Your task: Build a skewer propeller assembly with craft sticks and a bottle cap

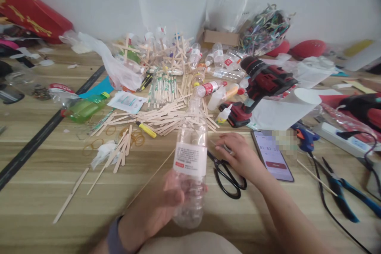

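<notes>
A clear plastic bottle [190, 158] with a white label stands nearly upright in the lower middle, close to the camera. My left hand [160, 202] is wrapped round its lower part from the left. To the right of the bottle, my right hand [236, 152] reaches over the table beside black-handled scissors [230, 178]. Its fingers are bent, and a small, thin item shows near the fingertips, too unclear to name. The scissors' blades lie partly hidden near the bottle and my right hand.
Wooden sticks [160, 119] lie piled behind the bottle. A red and black drill [258, 87] stands right of centre. A phone [272, 156], a glue gun [306, 137] and pliers [342, 190] lie on the right, a green bottle [86, 108] on the left.
</notes>
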The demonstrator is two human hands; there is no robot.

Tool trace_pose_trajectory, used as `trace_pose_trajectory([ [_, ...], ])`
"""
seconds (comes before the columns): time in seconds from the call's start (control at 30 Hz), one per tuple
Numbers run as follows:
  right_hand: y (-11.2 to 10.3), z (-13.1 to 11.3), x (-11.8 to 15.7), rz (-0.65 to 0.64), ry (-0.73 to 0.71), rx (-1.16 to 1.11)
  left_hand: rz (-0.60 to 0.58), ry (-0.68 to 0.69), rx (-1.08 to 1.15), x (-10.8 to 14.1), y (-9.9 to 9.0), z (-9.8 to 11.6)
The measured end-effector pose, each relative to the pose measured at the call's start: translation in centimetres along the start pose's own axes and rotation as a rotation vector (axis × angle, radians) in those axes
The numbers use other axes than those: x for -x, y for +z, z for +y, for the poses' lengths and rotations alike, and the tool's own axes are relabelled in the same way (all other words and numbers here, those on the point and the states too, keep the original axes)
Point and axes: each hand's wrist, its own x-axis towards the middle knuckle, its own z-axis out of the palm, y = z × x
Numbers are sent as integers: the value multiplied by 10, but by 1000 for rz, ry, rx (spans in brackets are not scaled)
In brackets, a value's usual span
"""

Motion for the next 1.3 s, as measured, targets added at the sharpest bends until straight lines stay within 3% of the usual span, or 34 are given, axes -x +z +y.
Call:
trace_pose_trajectory([
  [0.07,3,-4,9,24,-103,-17,-47,-42,82,-18,7,-2],
  [0.2,4,-6,22,100,-219,-13,-33,-13,214,-57,21,-12],
  [0.37,8,1,33,203,-191,72,97,84,234,-74,28,-19],
  [0.57,21,18,38,240,-51,309,65,201,121,-51,32,-4],
  [0.83,-9,39,49,166,53,488,127,303,22,-21,22,13],
  [1.07,-8,39,46,194,95,517,226,259,-19,13,27,30],
  [1.2,-11,20,38,260,73,487,291,260,-53,28,31,31],
  [1.3,-9,-21,30,222,-107,271,311,227,-94,31,28,23],
])
